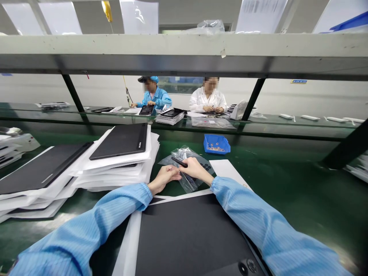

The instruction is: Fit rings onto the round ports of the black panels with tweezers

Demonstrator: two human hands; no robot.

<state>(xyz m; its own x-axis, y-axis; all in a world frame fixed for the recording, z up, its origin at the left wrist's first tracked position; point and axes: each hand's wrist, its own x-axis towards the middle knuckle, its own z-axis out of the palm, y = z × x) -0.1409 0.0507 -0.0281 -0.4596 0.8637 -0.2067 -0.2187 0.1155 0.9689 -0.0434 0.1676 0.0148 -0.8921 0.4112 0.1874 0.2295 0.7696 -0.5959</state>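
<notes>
My right hand (194, 168) is closed around a slim black pen-like tool (179, 162) that points up and to the left. Its fingertips meet those of my left hand (165, 178), whose fingers are pinched together; anything between them is too small to make out. Under and behind both hands lies a clear plastic bag (189, 184) with small round black pieces (206, 167) at its right. Closest to me is a large dark tablet-like panel (186, 234), with round camera rings at its lower right corner, resting on white sheeting (126, 245).
Stacks of dark tablets (120, 142) interleaved with white sheets stand at the left. A blue tray (217, 144) of small tan pieces sits beyond the bag. A shelf (184, 48) crosses overhead on slanted dark posts. Two people work at the far bench.
</notes>
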